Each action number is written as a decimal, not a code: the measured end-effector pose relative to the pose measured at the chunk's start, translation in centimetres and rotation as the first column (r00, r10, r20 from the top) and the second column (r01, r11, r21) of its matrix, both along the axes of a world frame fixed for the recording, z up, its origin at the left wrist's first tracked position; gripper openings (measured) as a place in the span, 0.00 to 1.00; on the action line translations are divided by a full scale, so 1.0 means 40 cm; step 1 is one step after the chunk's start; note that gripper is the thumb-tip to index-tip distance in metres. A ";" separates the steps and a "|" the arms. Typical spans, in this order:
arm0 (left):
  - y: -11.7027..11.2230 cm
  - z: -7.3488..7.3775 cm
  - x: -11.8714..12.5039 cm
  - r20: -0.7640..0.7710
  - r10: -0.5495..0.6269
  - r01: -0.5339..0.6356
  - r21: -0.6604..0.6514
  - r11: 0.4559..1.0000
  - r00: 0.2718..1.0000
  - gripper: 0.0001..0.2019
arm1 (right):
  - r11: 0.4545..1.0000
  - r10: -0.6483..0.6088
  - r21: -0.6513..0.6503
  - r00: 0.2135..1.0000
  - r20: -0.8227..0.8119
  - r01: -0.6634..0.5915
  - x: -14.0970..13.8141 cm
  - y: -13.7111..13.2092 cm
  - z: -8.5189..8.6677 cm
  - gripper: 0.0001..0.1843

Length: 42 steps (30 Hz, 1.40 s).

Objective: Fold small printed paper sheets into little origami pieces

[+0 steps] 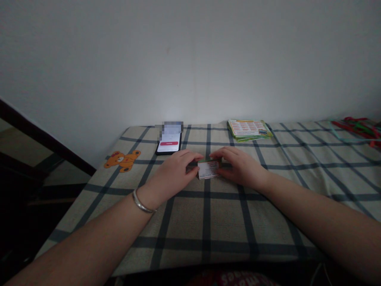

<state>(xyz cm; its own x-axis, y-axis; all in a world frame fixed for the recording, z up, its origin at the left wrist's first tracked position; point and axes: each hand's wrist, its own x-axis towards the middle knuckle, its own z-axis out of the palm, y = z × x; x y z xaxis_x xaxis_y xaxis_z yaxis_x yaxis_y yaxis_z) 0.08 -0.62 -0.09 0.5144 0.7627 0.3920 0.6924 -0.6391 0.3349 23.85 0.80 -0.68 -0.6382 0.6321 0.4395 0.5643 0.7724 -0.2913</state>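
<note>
Between my two hands is a small printed card (208, 170), white with a green upper edge, tilted up from the checked cloth. It may be folded; I cannot tell. My left hand (181, 165), with a silver bangle at the wrist, pinches its left end between thumb and fingers. The right end is held the same way by my right hand (235, 165). Farther back, right of centre, lies a stack of printed cards or leaflets (248, 129) with green edges.
A lit phone (169, 143) lies left of my hands, near the wall (190, 59). An orange bear cutout (120, 161) rests at the cloth's left side. Tangled coloured cords (357, 129) lie at the far right. The checked tablecloth (226, 226) is wrinkled on the right.
</note>
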 end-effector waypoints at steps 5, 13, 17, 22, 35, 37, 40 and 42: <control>-0.011 0.010 0.004 0.051 -0.041 0.038 0.043 0.998 0.998 0.10 | 1.000 -0.009 0.022 0.998 -0.062 0.010 0.002 0.003 -0.006 0.17; -0.023 0.028 0.015 0.125 -0.094 0.078 0.121 0.989 0.988 0.07 | 0.995 -0.032 0.083 0.980 -0.198 0.050 0.000 -0.004 0.006 0.18; -0.025 0.031 0.016 0.139 -0.116 0.097 0.136 0.986 0.983 0.07 | 0.992 -0.034 0.109 0.972 -0.231 0.061 0.000 -0.001 0.008 0.21; -0.021 0.027 0.011 0.127 -0.135 0.117 0.140 0.983 0.983 0.07 | 0.996 -0.017 0.078 0.975 -0.220 0.035 0.004 0.007 0.002 0.12; -0.017 0.033 0.006 0.109 -0.154 0.149 0.052 0.988 0.982 0.05 | 0.975 0.091 0.210 0.990 -0.105 -0.067 0.015 0.002 0.007 0.05; -0.016 0.031 0.004 0.097 -0.135 0.132 0.035 0.991 0.986 0.06 | 0.968 0.084 0.244 0.994 -0.076 -0.063 0.016 0.002 0.010 0.04; -0.013 0.027 0.001 0.069 -0.091 0.089 0.024 0.996 0.993 0.07 | 0.951 0.092 0.299 0.996 -0.013 -0.084 0.020 0.006 0.013 0.05; -0.010 0.023 -0.001 0.049 -0.040 0.039 0.028 0.999 0.998 0.07 | 0.940 0.109 0.323 0.994 0.017 -0.109 0.026 0.012 0.013 0.05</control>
<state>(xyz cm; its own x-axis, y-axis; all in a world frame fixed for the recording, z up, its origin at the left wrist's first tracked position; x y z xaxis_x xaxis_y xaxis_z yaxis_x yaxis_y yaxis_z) 0.02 -1.01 0.84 0.5232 0.7311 0.4379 0.6493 -0.6748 0.3509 24.87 1.27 -0.15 -0.6947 0.3826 0.6092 0.4713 0.8818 -0.0164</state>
